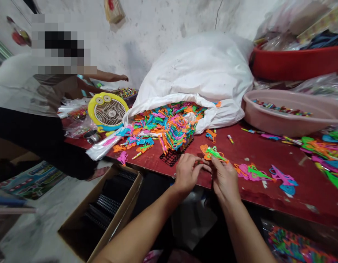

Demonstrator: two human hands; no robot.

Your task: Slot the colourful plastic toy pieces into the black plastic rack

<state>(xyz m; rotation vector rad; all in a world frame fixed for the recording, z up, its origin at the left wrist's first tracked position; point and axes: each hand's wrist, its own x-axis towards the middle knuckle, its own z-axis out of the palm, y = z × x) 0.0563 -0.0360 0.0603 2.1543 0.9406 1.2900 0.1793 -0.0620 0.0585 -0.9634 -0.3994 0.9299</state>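
Right hand (225, 177): thumb and fingers closed on a green-and-orange plastic toy (216, 153), just above the front edge of the red table (256, 146).
Left hand (186, 171): fingers curled, tips meeting the right hand's; I cannot tell whether they grip anything.
Black rack (169, 159): one, left of the hands, partly covered by a bright heap of plastic toys (169, 120), too tangled to count.
White sack (196, 65): one, its mouth open behind the heap.
Basins: two at right, a pink basin (284, 122) and a red basin (295, 64), both cut off.
Fan (111, 112): one, yellow-rimmed.
Cardboard box (126, 206): one, below; its black contents sit in shadow, uncountable.
Co-worker (18, 82): one, at left, partly out of view.
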